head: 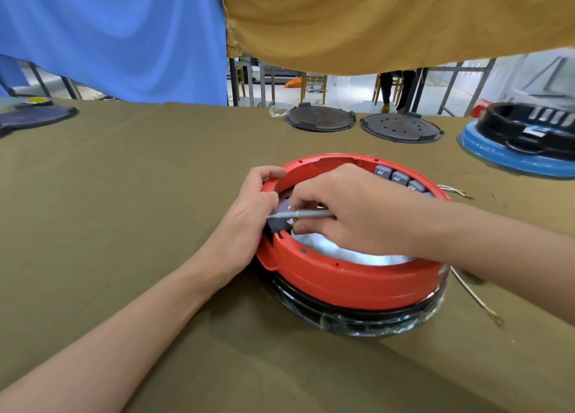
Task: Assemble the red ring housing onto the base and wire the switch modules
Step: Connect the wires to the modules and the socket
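Note:
The red ring housing (342, 275) sits on a black base (357, 311) wrapped in clear film, in the middle of the table. Grey switch modules (399, 178) line its far inner wall. White padding (348, 251) shows inside the ring. My left hand (245, 223) grips the ring's left rim, fingers curled over the edge. My right hand (351, 207) reaches inside the ring and pinches a thin grey sleeved wire (298, 214), which runs level toward the left hand. Where the wire's left end goes is hidden by my fingers.
Loose wires (476, 297) with a ring terminal trail off the housing's right side. Two dark round plates (320, 118) (401, 128) lie at the table's far edge. A black and blue unit (522, 142) stands far right, a dark plate (34, 115) far left. Blue and tan cloths hang above.

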Action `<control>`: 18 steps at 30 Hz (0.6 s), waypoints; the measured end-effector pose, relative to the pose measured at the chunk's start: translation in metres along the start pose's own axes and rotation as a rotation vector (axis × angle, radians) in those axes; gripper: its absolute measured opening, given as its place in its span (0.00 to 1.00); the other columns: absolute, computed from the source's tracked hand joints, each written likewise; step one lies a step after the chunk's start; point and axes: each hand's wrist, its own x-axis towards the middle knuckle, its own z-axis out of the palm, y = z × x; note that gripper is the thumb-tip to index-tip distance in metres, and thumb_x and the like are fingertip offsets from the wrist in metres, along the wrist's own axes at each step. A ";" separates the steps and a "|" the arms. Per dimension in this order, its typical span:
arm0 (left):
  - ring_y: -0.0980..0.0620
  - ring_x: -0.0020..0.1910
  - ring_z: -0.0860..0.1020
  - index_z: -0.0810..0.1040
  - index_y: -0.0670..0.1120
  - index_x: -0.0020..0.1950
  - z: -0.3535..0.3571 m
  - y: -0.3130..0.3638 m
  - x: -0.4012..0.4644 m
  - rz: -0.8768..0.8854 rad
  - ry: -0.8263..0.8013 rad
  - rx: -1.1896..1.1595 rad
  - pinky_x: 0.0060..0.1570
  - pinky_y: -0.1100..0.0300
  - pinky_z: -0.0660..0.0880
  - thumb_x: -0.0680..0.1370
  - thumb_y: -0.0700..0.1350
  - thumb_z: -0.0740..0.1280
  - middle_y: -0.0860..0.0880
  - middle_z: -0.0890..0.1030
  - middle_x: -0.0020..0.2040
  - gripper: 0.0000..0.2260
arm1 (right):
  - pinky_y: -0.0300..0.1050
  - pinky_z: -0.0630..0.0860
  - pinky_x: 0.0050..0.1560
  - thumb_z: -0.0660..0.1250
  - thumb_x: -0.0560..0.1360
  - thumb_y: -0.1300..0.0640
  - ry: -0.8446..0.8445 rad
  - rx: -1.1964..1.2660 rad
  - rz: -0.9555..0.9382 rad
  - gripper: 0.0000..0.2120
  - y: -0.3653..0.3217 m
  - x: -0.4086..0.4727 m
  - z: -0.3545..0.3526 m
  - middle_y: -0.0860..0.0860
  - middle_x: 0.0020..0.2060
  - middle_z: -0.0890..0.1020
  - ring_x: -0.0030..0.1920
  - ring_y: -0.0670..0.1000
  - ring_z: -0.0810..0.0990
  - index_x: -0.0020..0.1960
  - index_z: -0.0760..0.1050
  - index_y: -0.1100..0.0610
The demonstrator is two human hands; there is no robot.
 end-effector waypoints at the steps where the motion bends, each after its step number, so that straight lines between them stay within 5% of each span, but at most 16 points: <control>1: 0.57 0.54 0.75 0.71 0.50 0.64 0.000 -0.001 0.000 -0.006 0.002 0.001 0.54 0.64 0.72 0.74 0.46 0.55 0.52 0.77 0.56 0.18 | 0.39 0.71 0.38 0.68 0.79 0.52 -0.013 -0.023 -0.006 0.05 -0.001 0.000 -0.001 0.44 0.36 0.79 0.37 0.44 0.76 0.48 0.79 0.52; 4: 0.58 0.51 0.76 0.72 0.52 0.62 -0.001 -0.003 0.001 -0.028 0.008 -0.005 0.50 0.64 0.72 0.74 0.45 0.56 0.55 0.78 0.53 0.17 | 0.45 0.75 0.41 0.66 0.78 0.57 -0.043 -0.056 -0.039 0.02 -0.006 0.000 -0.001 0.46 0.38 0.80 0.39 0.47 0.78 0.46 0.77 0.52; 6: 0.56 0.51 0.77 0.73 0.54 0.61 -0.001 -0.005 0.002 -0.054 0.013 -0.022 0.50 0.62 0.72 0.76 0.44 0.58 0.55 0.78 0.51 0.15 | 0.50 0.76 0.39 0.66 0.75 0.60 -0.014 -0.107 -0.074 0.12 -0.011 0.000 -0.002 0.46 0.39 0.80 0.40 0.50 0.79 0.40 0.71 0.44; 9: 0.51 0.53 0.78 0.74 0.55 0.60 -0.003 -0.007 0.003 -0.082 0.028 -0.027 0.54 0.57 0.73 0.80 0.39 0.59 0.49 0.80 0.52 0.14 | 0.42 0.67 0.29 0.64 0.70 0.63 0.034 -0.179 -0.167 0.20 -0.011 0.004 -0.004 0.44 0.35 0.78 0.35 0.50 0.79 0.36 0.58 0.41; 18: 0.54 0.55 0.75 0.71 0.49 0.63 -0.002 -0.003 0.002 -0.012 0.001 0.024 0.55 0.61 0.72 0.74 0.44 0.56 0.46 0.76 0.59 0.18 | 0.38 0.64 0.31 0.69 0.74 0.63 0.076 -0.029 -0.069 0.23 0.003 0.005 0.009 0.40 0.27 0.69 0.28 0.39 0.69 0.33 0.60 0.45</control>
